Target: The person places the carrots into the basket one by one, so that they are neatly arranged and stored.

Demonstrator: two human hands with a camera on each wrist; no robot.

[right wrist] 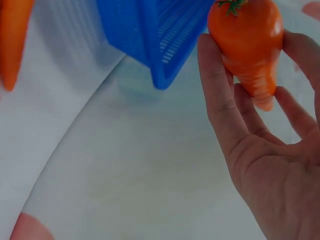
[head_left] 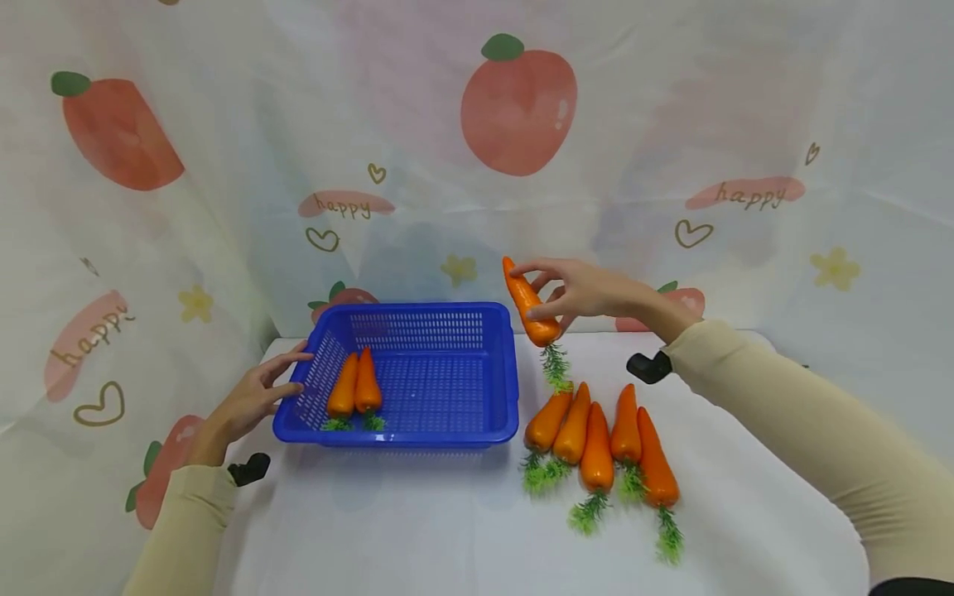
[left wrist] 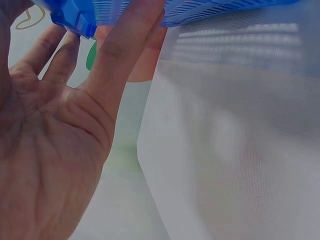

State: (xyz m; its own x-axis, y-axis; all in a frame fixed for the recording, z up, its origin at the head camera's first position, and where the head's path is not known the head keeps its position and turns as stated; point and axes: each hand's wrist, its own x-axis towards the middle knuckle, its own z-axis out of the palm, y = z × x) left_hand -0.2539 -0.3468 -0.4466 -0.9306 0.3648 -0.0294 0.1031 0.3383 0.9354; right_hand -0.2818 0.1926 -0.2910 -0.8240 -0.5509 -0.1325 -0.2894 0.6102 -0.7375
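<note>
My right hand (head_left: 577,288) holds a carrot (head_left: 531,306) between thumb and fingers, raised just beyond the right side of a blue plastic basket (head_left: 440,439). Its narrow tip points up, and its green leafy top (head_left: 555,364) hangs below. The right wrist view shows the fingers around the held carrot (right wrist: 250,40). At the basket's left rim, my left hand (head_left: 257,393) grips the edge; its fingertips are partly out of the left wrist view. Two carrots lie side by side in the basket's left part, one of them a carrot (head_left: 368,382) with its leaves toward me.
Several carrots (head_left: 596,451) lie grouped on the white table (head_left: 387,530) right of the basket, leaves toward the near side. A printed cloth (head_left: 417,124) with fruit pictures hangs behind and at the left.
</note>
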